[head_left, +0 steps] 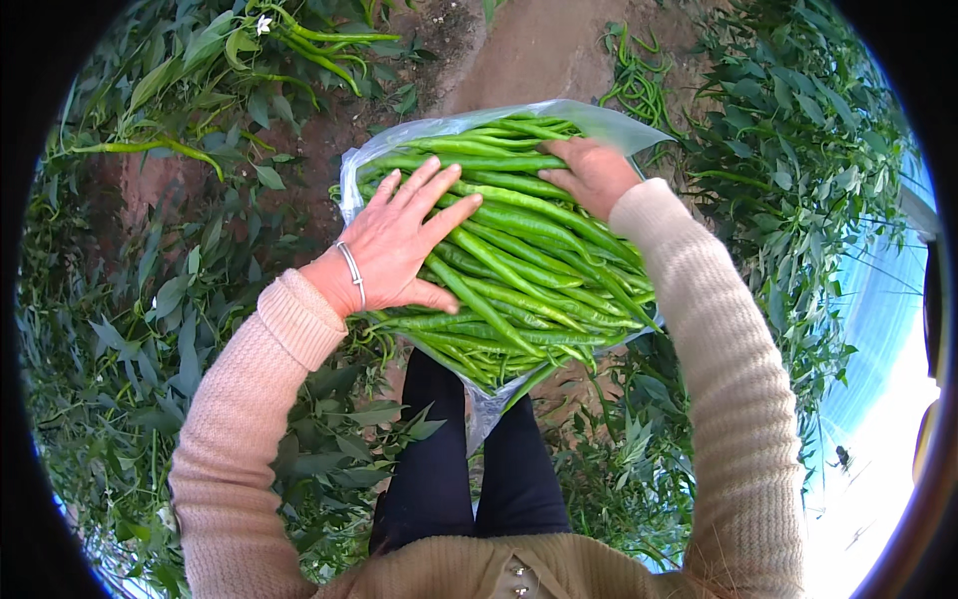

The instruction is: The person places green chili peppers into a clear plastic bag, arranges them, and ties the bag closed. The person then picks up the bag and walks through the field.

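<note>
A clear plastic bag (617, 125) gapes wide in front of the person, heaped with long green peppers (529, 250) that mostly lie side by side, slanting down to the right. Its film shows above the heap along the far rim, and its near corner shows between the dark trouser legs (429, 459). The left hand (394, 240) lies palm down on the left part of the heap, its fingers spread well apart and nearly straight, gripping nothing; a silver bracelet (351, 275) circles that wrist. The right hand (594, 178) reaches in over the far right side, forefinger and thumb parted against the peppers; its other fingers are hidden, so I cannot tell whether it grips any. Both arms bend inward around the bag.
</note>
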`<action>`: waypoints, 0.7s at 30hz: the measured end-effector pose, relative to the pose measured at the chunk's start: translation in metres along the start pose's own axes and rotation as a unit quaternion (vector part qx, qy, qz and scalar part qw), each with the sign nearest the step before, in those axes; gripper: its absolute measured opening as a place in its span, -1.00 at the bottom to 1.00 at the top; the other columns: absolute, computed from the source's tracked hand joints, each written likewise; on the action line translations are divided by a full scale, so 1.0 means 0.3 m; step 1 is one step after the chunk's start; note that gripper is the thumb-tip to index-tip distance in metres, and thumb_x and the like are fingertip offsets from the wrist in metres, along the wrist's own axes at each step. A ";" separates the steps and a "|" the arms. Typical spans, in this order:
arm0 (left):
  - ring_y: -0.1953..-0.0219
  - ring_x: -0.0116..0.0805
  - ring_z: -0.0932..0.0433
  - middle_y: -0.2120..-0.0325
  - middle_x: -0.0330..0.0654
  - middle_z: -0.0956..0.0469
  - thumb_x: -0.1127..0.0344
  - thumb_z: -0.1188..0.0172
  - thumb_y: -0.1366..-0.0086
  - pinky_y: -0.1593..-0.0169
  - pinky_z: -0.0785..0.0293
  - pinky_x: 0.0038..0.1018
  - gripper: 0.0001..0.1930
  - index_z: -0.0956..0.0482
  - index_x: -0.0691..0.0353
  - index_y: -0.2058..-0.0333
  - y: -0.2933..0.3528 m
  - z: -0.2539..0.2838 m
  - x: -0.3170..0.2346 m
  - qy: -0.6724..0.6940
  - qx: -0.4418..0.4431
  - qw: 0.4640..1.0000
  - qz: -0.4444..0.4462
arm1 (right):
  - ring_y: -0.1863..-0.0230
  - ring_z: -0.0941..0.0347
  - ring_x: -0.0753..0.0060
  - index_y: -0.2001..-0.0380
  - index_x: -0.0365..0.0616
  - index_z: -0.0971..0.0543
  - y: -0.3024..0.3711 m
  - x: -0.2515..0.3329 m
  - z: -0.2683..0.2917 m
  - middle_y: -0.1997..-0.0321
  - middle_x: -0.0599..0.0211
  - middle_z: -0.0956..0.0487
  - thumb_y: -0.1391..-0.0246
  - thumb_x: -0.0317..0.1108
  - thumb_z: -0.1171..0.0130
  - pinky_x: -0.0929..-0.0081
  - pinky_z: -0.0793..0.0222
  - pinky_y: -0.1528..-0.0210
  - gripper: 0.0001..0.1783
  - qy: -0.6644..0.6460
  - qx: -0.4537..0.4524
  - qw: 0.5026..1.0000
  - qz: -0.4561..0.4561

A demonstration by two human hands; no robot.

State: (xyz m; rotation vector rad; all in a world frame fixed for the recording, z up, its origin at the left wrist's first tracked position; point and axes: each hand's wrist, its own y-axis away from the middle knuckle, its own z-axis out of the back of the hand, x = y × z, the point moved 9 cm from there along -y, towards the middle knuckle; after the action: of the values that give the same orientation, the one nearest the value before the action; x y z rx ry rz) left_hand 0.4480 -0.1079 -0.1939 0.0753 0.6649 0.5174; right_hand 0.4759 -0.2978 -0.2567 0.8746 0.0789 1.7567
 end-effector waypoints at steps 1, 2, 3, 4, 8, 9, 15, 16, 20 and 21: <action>-0.38 0.11 0.01 -0.34 0.08 -0.04 -0.21 -0.30 0.01 -0.34 0.02 0.07 -0.02 -0.15 0.11 -0.32 -0.003 -0.008 -0.003 -0.014 0.006 1.000 -0.011 | 0.00 -0.43 -0.15 -0.14 -0.17 -0.38 -0.013 0.019 -0.019 0.03 -0.10 -0.52 -0.19 -0.17 -0.10 0.16 -0.34 -0.10 -0.49 0.010 -0.009 1.000 -0.002; -0.39 0.10 0.00 -0.34 0.07 -0.04 -0.18 -0.31 0.01 -0.34 -0.01 0.03 -0.03 -0.14 0.11 -0.32 -0.008 -0.010 -0.005 -0.028 0.012 0.999 -0.022 | 0.00 -0.43 -0.16 -0.14 -0.16 -0.38 -0.027 0.045 -0.021 0.04 -0.09 -0.52 -0.19 -0.15 -0.09 0.15 -0.33 -0.10 -0.49 0.021 -0.018 1.000 -0.003; -0.39 0.08 -0.01 -0.34 0.05 -0.04 -0.15 -0.32 0.02 -0.33 -0.04 -0.02 -0.03 -0.14 0.12 -0.32 -0.012 -0.011 -0.007 -0.043 0.018 0.998 -0.034 | -0.03 -0.42 -0.11 -0.18 -0.15 -0.36 -0.042 0.052 -0.023 0.02 -0.09 -0.51 -0.22 -0.10 -0.07 0.15 -0.31 -0.12 -0.46 0.024 -0.005 1.000 -0.009; -0.38 0.06 -0.02 -0.34 0.03 -0.05 -0.10 -0.33 0.02 -0.31 -0.07 -0.04 -0.04 -0.15 0.11 -0.32 -0.017 -0.012 0.006 -0.028 0.025 0.999 -0.021 | -0.04 -0.41 -0.09 -0.18 -0.15 -0.36 -0.050 0.045 -0.012 0.01 -0.09 -0.50 -0.23 -0.09 -0.06 0.16 -0.30 -0.13 -0.46 -0.003 -0.024 1.000 -0.006; -0.37 0.01 -0.08 -0.34 -0.03 -0.10 0.04 -0.35 -0.02 -0.25 -0.17 -0.12 -0.16 -0.23 0.07 -0.29 -0.032 -0.011 0.014 0.003 0.012 1.000 0.003 | -0.09 -0.39 -0.01 -0.16 -0.16 -0.41 -0.040 -0.024 0.012 -0.04 -0.06 -0.47 -0.28 -0.09 0.01 0.22 -0.27 -0.17 -0.51 -0.073 -0.024 0.997 0.018; -0.37 0.01 -0.08 -0.34 -0.04 -0.10 0.05 -0.34 -0.03 -0.25 -0.17 -0.12 -0.18 -0.24 0.07 -0.28 -0.024 -0.009 0.018 -0.001 -0.002 1.000 0.006 | -0.09 -0.39 -0.01 -0.14 -0.17 -0.42 -0.034 -0.033 0.010 -0.03 -0.06 -0.47 -0.29 -0.11 0.01 0.23 -0.27 -0.17 -0.53 -0.078 -0.010 0.997 0.022; -0.37 0.06 -0.04 -0.34 0.04 -0.07 0.05 -0.42 0.06 -0.29 -0.11 -0.02 -0.10 -0.23 0.05 -0.28 -0.018 0.021 -0.013 0.002 -0.035 0.999 0.037 | -0.09 -0.40 -0.04 -0.09 -0.17 -0.47 0.007 0.021 -0.001 -0.04 -0.02 -0.49 -0.27 -0.21 0.01 0.21 -0.30 -0.15 -0.60 -0.038 -0.034 0.997 0.057; -0.38 0.07 -0.03 -0.34 0.05 -0.06 0.03 -0.44 0.11 -0.30 -0.08 0.01 -0.04 -0.20 0.05 -0.29 -0.039 0.030 -0.037 -0.016 -0.035 0.999 0.022 | -0.09 -0.40 -0.04 -0.09 -0.17 -0.47 0.008 0.026 0.000 -0.05 -0.01 -0.49 -0.27 -0.22 0.01 0.22 -0.31 -0.15 -0.60 -0.041 -0.038 0.996 0.064; -0.39 0.14 0.05 -0.34 0.10 -0.03 -0.24 -0.47 0.30 -0.34 0.09 0.18 0.24 -0.04 0.06 -0.35 -0.181 0.006 -0.067 -0.020 -0.017 1.000 0.012 | -0.01 -0.45 -0.03 -0.01 -0.17 -0.52 0.044 0.037 0.025 0.02 0.01 -0.53 -0.24 -0.22 -0.03 0.23 -0.36 -0.06 -0.64 -0.048 -0.108 0.988 0.099; -0.39 0.15 0.06 -0.34 0.10 -0.03 -0.29 -0.46 0.31 -0.34 0.11 0.19 0.26 -0.03 0.06 -0.35 -0.209 -0.016 -0.044 -0.028 0.005 0.999 0.035 | 0.02 -0.47 -0.03 0.03 -0.17 -0.54 0.054 0.053 0.047 0.06 0.01 -0.55 -0.23 -0.22 -0.05 0.23 -0.38 -0.02 -0.66 -0.049 -0.142 0.982 0.113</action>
State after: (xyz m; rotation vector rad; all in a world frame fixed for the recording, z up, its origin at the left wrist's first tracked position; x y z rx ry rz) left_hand 0.4635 -0.1692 -0.2045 0.1225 0.6123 0.5767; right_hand 0.4694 -0.2957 -0.2309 0.7816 -0.3400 1.8731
